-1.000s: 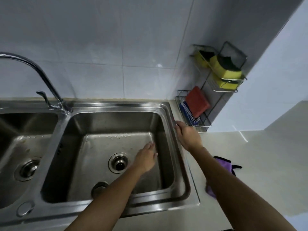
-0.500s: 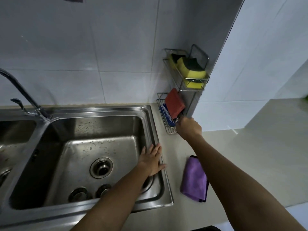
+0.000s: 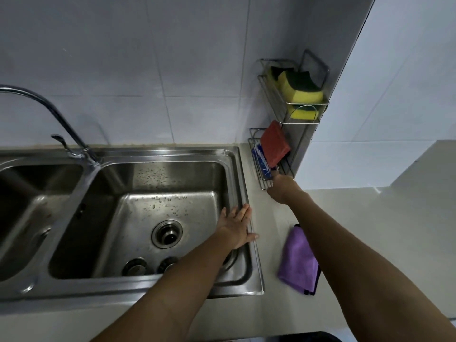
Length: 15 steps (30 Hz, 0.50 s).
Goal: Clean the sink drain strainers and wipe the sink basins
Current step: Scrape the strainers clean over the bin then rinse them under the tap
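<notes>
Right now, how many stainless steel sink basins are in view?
2: the right stainless steel basin, by the left hand; the left stainless steel basin, partly out of frame.

Sink basin (image 3: 172,178) — brushed stainless steel, water-beaded. Wall tiles (image 3: 123,58) glossy. Cloth (image 3: 297,262) — purple, plush microfibre. Rack (image 3: 283,99) shiny wire metal; sponges (image 3: 306,93) porous foam.

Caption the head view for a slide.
Person's left hand rests flat on sink rim; right hand at lower wire rack with a blue brush.
</notes>
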### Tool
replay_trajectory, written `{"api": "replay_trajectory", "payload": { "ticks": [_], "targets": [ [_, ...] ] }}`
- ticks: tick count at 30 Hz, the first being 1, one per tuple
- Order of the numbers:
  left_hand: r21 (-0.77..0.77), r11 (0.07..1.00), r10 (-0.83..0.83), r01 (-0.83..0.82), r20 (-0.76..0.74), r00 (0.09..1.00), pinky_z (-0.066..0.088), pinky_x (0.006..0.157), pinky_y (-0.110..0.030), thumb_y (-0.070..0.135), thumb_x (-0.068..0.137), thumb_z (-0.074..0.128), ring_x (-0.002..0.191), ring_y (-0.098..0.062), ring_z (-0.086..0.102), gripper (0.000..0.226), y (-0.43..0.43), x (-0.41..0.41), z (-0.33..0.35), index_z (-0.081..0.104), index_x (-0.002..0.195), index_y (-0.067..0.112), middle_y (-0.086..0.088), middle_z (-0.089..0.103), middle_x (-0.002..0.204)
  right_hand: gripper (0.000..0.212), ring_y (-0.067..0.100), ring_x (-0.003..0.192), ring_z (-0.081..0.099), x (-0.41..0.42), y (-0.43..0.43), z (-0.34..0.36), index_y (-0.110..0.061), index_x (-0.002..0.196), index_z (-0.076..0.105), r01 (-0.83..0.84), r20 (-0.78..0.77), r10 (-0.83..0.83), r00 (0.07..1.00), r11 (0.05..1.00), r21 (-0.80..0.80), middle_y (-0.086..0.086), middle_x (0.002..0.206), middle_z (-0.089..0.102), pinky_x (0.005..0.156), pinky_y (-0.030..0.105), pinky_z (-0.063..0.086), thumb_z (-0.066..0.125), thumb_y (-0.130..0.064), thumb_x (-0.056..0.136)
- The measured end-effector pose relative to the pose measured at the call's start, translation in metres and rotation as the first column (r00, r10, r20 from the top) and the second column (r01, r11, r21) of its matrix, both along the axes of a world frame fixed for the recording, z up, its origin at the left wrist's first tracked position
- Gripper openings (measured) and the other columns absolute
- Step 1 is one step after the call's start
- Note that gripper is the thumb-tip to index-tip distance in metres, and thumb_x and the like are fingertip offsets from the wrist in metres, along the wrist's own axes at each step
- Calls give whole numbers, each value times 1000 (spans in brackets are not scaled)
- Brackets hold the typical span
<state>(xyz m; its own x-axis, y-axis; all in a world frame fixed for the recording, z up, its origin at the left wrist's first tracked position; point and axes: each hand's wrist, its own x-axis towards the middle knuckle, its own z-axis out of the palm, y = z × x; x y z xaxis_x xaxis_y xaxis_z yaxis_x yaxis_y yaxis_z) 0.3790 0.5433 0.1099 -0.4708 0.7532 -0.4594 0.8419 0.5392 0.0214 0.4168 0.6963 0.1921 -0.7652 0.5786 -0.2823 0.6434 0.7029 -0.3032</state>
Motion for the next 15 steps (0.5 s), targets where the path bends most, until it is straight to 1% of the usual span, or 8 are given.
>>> {"api": "replay_trajectory", "payload": {
  "ticks": [4,7,9,11,15],
  "targets": [
    [38,999,-9,8,38,999,-1,119,-50,63,93,25,148,-25,-9,83,-3,-2,-3,-16,150,18,0,-21,158,50,38,117,54,3,-3,6,-9,138,39,17,-1,-17,1000,999,49,21,129,53,94,43,49,46,-6,89],
    [123,992,-36,27,76,996,-1,119,-48,59,95,25,148,-23,-9,81,-13,-4,-5,-15,150,15,-2,-19,158,46,35,114,54,3,-10,11,-10,134,44,25,-50,-17,999,985,169,15,128,52,88,43,48,47,-6,88],
    [163,986,-34,21,76,997,1,120,-45,58,96,24,148,-21,-9,79,-29,-8,-5,-13,150,14,-3,-17,159,42,35,110,56,-1,-19,14,-9,130,49,16,-93,3,996,978,209,15,125,54,86,43,49,49,-7,88],
    [165,986,3,-13,57,998,3,121,-45,56,97,24,148,-20,-7,77,-49,-19,-6,-11,151,12,-4,-14,159,38,36,109,57,-9,-30,18,-10,127,52,-7,-122,34,992,976,217,16,123,57,86,44,50,48,-8,89],
    [157,976,152,-150,-1,988,4,121,-45,52,99,25,149,-22,-4,76,-107,-58,-4,-7,151,7,-8,-8,160,38,37,116,55,-42,-63,31,-12,129,53,-86,-154,121,981,972,216,17,129,55,92,45,47,43,-8,93]
  ]
}}
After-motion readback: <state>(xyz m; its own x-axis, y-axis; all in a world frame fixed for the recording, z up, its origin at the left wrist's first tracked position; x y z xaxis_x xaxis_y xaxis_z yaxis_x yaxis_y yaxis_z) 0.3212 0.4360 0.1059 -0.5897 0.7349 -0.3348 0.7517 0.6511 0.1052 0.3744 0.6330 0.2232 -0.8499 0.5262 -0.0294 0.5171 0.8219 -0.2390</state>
